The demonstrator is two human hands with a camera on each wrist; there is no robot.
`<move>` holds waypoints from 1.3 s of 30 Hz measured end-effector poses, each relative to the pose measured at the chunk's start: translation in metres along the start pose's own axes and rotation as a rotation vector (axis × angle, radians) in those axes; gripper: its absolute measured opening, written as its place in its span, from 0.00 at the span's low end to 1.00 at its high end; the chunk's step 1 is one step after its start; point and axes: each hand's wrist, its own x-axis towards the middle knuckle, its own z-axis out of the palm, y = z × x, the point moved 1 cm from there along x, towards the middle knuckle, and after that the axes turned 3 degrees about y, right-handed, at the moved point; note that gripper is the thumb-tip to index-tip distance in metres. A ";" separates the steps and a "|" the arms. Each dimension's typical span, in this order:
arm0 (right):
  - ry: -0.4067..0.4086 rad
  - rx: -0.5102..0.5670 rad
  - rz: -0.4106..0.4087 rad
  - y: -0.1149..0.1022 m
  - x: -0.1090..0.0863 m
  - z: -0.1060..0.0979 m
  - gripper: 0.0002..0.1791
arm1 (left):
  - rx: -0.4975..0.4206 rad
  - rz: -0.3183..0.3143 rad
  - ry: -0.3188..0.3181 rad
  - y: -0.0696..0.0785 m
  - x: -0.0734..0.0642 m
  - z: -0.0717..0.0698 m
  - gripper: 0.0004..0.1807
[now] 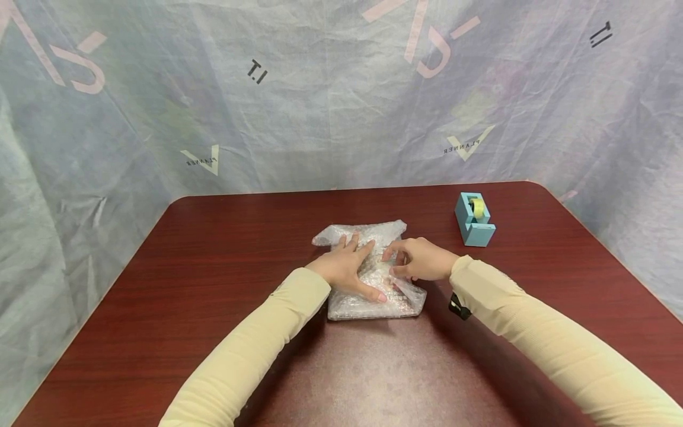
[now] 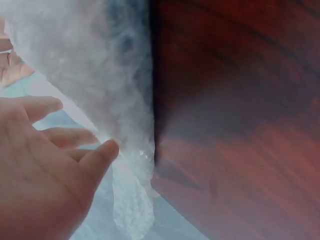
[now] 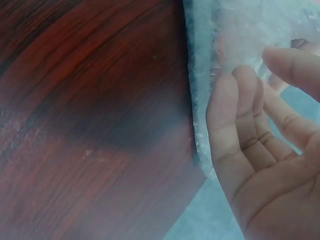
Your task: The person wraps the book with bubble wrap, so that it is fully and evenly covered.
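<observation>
A flat rectangular package in clear bubble wrap (image 1: 368, 308) lies on the table. The wrap blurs what is inside. My left hand (image 1: 347, 267) rests across its top with fingers and thumb spread. Over the package's right side is my right hand (image 1: 424, 260), fingers bent and thumb apart from them. In the right wrist view, the curved fingertips of that hand (image 3: 270, 145) are right at the wrap (image 3: 202, 100). A loose flap stands up below the right thumb, and wrap (image 2: 132, 210) extends past the far end in the left wrist view.
A light blue tape dispenser (image 1: 476, 228) with a yellow roll stands at the back right of the dark red wooden table (image 1: 213, 267). Behind the table hangs a grey printed cloth (image 1: 320, 118), which also covers the sides.
</observation>
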 end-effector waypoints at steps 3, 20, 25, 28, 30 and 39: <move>0.033 -0.019 -0.029 0.002 0.000 0.000 0.18 | -0.037 0.007 -0.005 -0.003 0.002 -0.002 0.63; 0.115 -0.104 -0.036 0.003 0.003 0.003 0.29 | 0.097 0.060 0.125 -0.008 0.004 -0.007 0.57; 0.099 -0.108 -0.036 0.003 0.002 0.000 0.20 | 0.140 0.065 0.152 -0.009 0.003 -0.007 0.56; 0.102 -0.105 -0.041 0.004 0.001 -0.002 0.17 | 0.153 0.067 0.162 -0.010 0.003 -0.008 0.56; 0.113 -0.106 -0.046 0.004 0.000 -0.003 0.16 | 0.159 0.070 0.164 -0.011 0.003 -0.008 0.55; 0.158 -0.111 -0.089 0.007 -0.001 -0.005 0.13 | 0.056 0.089 0.171 -0.018 0.005 -0.006 0.47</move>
